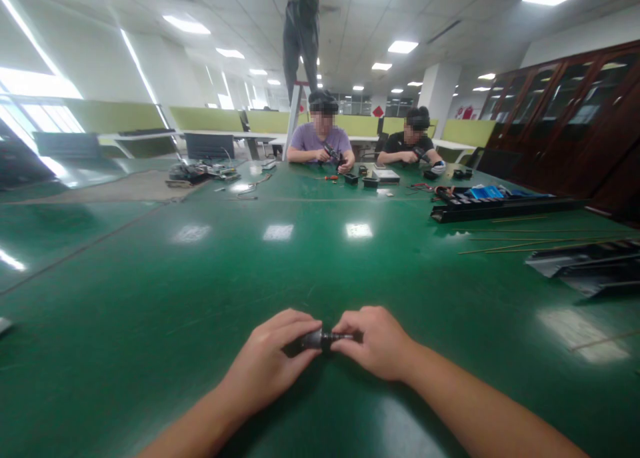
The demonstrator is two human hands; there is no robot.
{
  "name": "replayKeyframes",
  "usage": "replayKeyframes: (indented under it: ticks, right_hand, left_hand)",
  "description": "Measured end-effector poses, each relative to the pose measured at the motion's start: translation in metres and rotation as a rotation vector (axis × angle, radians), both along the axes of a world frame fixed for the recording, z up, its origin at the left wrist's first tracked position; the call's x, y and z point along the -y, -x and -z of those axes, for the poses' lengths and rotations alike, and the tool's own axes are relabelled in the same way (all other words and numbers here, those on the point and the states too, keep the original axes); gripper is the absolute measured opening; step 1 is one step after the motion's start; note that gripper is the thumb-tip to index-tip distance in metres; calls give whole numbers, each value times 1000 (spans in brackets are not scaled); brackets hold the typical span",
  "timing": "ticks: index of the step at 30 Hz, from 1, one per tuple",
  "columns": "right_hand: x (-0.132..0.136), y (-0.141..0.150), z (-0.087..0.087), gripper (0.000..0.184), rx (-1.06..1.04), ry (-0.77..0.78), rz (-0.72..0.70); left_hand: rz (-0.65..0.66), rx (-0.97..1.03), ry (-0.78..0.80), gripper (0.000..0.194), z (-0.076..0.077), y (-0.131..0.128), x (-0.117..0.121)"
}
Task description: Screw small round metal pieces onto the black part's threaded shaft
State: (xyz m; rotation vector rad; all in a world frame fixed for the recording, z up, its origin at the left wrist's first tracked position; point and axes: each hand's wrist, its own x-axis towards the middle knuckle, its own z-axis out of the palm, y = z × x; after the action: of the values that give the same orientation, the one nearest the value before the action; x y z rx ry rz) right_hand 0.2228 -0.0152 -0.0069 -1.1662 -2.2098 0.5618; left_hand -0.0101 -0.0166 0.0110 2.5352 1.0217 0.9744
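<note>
Low in the middle of the head view, my two hands meet over the green table point(225, 258). Between them lies a short grey-and-black cylindrical part with a thin shaft point(314, 339), its axis running left to right. My left hand point(273, 351) is closed round the thick grey cylinder, thumb below and fingers above. With thumb and fingers, my right hand point(375, 341) pinches the thin shaft end. Both palms hide some of the part, so its exact kind cannot be made out.
Across the table two people point(320, 138) handle dark tools, near small black boxes point(370, 182). Long black channels point(500, 208), thin rods point(520, 246) and metal profiles point(590, 268) lie at right. Circuit boards and wires point(200, 171) sit far left. Someone stands on a ladder point(295, 115) behind.
</note>
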Motion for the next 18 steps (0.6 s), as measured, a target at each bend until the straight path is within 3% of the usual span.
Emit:
replayKeyframes:
  ticks: [18]
  right_hand:
    - [1,1,-4,14,-5,26,12]
  left_hand:
    - [-23,5,-3,24,1,3,-2]
